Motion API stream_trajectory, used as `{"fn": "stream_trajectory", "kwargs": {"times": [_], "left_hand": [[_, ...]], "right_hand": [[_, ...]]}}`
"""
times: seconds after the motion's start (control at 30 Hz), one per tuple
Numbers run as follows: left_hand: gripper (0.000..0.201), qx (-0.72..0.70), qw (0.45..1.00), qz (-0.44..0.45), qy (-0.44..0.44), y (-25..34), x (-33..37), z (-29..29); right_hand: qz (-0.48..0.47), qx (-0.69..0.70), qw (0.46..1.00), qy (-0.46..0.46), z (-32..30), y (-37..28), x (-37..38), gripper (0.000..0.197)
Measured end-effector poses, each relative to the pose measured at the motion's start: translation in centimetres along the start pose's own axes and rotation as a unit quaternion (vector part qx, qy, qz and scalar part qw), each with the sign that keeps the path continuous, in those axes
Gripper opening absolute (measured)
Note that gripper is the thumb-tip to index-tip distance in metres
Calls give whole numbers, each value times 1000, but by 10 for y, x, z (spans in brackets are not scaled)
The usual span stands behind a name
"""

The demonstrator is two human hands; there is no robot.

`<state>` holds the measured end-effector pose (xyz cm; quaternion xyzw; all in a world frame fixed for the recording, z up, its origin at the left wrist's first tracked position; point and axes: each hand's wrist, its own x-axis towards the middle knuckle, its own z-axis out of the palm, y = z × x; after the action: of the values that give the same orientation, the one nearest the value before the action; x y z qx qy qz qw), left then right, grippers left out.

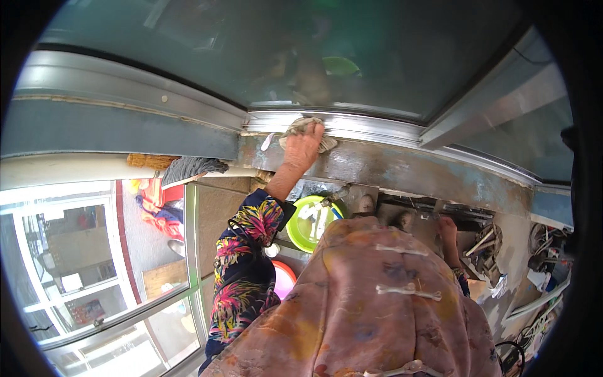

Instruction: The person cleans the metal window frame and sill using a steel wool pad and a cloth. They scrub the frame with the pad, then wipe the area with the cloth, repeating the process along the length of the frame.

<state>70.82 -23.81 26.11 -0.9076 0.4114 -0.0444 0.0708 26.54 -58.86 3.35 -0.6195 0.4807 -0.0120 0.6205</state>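
Note:
My left hand [302, 149] is closed on a greyish cleaning rag [326, 145], which it presses against the silver window track [370, 129] at the foot of a dark glass pane [377, 56]. Just left of the rag, a small white scrap [267, 141] lies on the worn sill [364, 158]. Off to the right of my body, low down, my right hand [447, 230] has its fingers curled in. What it holds, if anything, is too small to make out. That hand is nearest to dark clutter below the sill.
Below my left arm stand a lime-green basin [303, 234] with water and a red-rimmed basin [285, 276]. A grey mop head [191, 168] lies near the wall at left. A glazed door frame [196, 276] stands at lower left. Cables and pipes [545, 314] crowd the lower right.

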Motion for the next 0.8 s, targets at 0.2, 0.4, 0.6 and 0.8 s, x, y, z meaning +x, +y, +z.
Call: {"fn": "stream_trajectory", "kwargs": {"times": [0.2, 0.4, 0.6, 0.8], "left_hand": [[35, 10, 998, -58, -29, -53, -18, 5], [41, 27, 988, -139, -55, -86, -25, 12], [40, 87, 980, -172, -53, -120, -37, 20], [40, 7, 962, -272, -4, -124, -63, 11]], "right_hand": [[-97, -142, 984, -42, -6, 16, 11, 15], [-155, -191, 968, -55, -23, 48, 26, 17], [-139, -233, 958, -91, -28, 71, 33, 18], [-128, -216, 964, -87, -23, 71, 42, 20]]}}
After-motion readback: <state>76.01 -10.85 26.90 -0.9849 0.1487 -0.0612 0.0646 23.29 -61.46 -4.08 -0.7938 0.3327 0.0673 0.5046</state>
